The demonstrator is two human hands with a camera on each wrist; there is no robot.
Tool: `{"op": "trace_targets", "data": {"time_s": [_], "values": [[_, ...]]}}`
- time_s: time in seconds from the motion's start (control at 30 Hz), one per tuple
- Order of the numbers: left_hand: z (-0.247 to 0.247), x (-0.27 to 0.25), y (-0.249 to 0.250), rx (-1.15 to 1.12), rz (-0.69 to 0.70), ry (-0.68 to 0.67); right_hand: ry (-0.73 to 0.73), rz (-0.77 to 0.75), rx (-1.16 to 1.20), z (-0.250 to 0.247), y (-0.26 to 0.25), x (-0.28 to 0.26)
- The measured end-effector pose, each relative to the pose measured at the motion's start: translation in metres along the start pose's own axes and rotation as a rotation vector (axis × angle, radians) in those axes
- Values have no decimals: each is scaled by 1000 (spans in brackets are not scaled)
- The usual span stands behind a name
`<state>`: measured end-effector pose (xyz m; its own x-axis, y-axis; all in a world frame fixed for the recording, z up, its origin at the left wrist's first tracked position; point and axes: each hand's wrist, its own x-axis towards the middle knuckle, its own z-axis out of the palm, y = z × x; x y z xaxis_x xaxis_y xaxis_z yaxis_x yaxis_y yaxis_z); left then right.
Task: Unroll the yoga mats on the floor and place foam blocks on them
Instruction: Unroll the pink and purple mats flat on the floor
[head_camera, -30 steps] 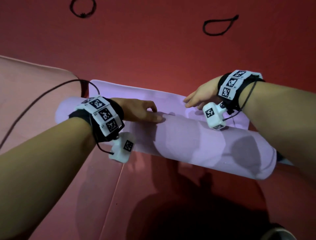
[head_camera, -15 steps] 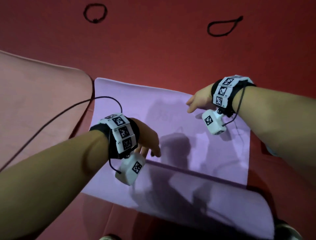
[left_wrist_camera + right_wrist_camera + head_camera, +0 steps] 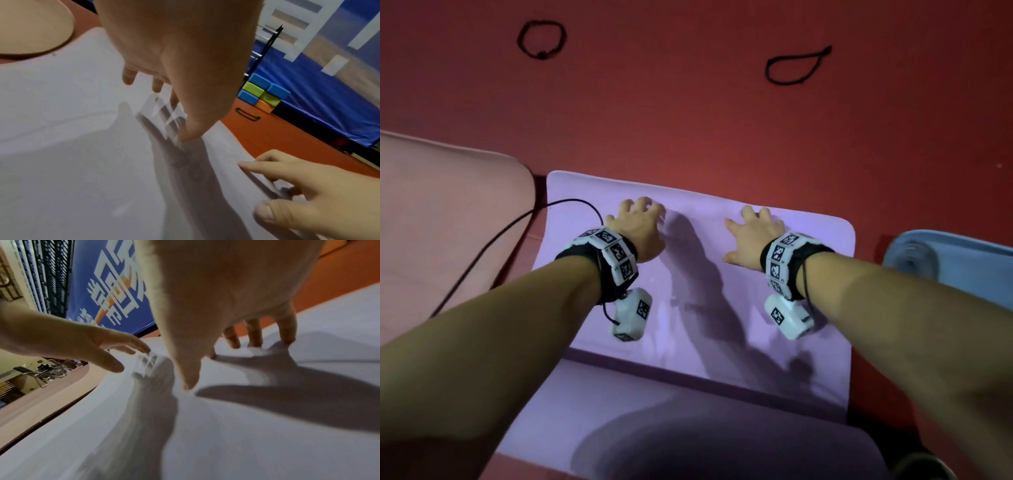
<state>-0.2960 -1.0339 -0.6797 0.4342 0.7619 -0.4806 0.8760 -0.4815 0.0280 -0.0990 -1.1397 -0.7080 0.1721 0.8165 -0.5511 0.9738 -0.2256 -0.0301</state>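
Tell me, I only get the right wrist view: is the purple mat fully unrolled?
Observer: No. In the head view the purple mat lies flat under both hands, but its near end, by the person, looks rolled.
Operator: Any blocks on it?
Observer: None on the part that shows. The left wrist view has the foam blocks stacked on the floor beyond the mat, against a blue pad.
Operator: More mats to do?
Observer: Yes. A blue mat lies on the floor right of the purple one, its visible end rolled.
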Motion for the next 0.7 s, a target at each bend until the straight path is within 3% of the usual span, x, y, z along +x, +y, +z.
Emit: {"op": "trace_targets", "data": {"time_s": [0.2, 0.5, 0.7], "values": [[27, 30, 1, 9, -42, 172, 93, 32, 19, 21, -7, 2], [45, 80, 7, -156, -76, 304, 129, 15, 87, 6, -6, 20], [50, 87, 9, -137, -75, 334, 30, 23, 85, 5, -19, 31]]}}
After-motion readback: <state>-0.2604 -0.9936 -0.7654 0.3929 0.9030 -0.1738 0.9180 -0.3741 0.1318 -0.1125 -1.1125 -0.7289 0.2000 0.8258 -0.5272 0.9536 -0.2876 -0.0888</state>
